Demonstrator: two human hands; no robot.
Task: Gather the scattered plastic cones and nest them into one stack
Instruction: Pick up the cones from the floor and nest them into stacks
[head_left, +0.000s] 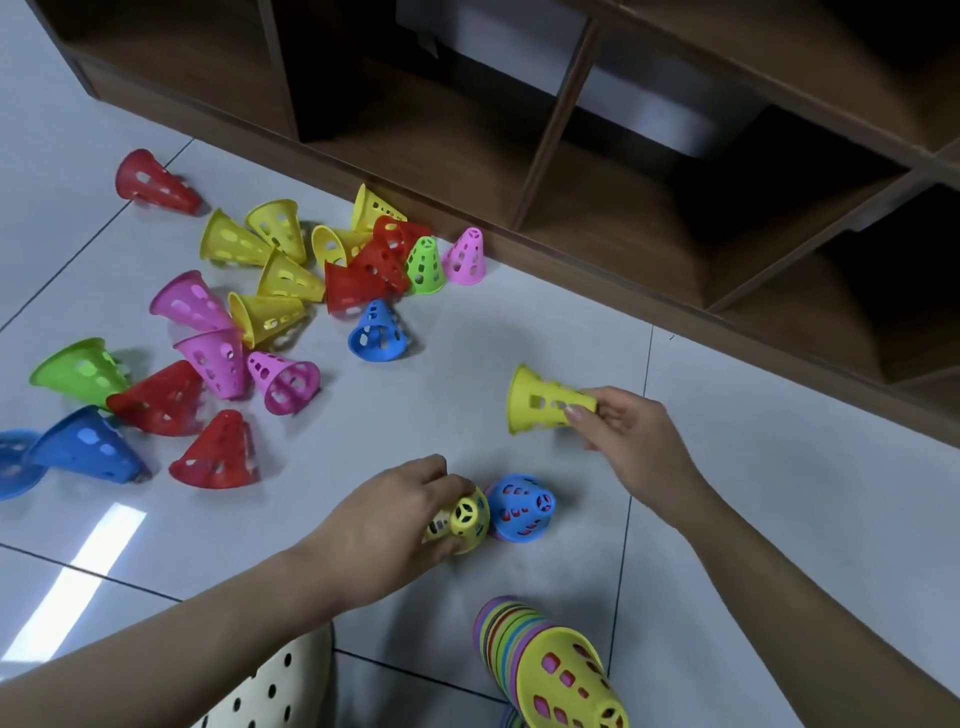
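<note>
At centre frame, the left hand (400, 512) gripped a yellow cone (464, 519) with curled fingers, tip toward the viewer, touching a blue cone (521, 508) at its 3 o'clock. At 1 o'clock from these, the right hand (626, 434) pinched a second yellow cone (545, 401) by its narrow end; its long axis lay horizontal, mouth toward 9 o'clock. The stack (545, 660) lay tilted on the floor (779, 519) at 6 o'clock, nearer the left hand's cone. Nesting probably required turning each mouth toward the stack's tip. Loose cones (249, 322) were scattered from 9 to 11 o'clock, below the shelf (571, 218).
</note>
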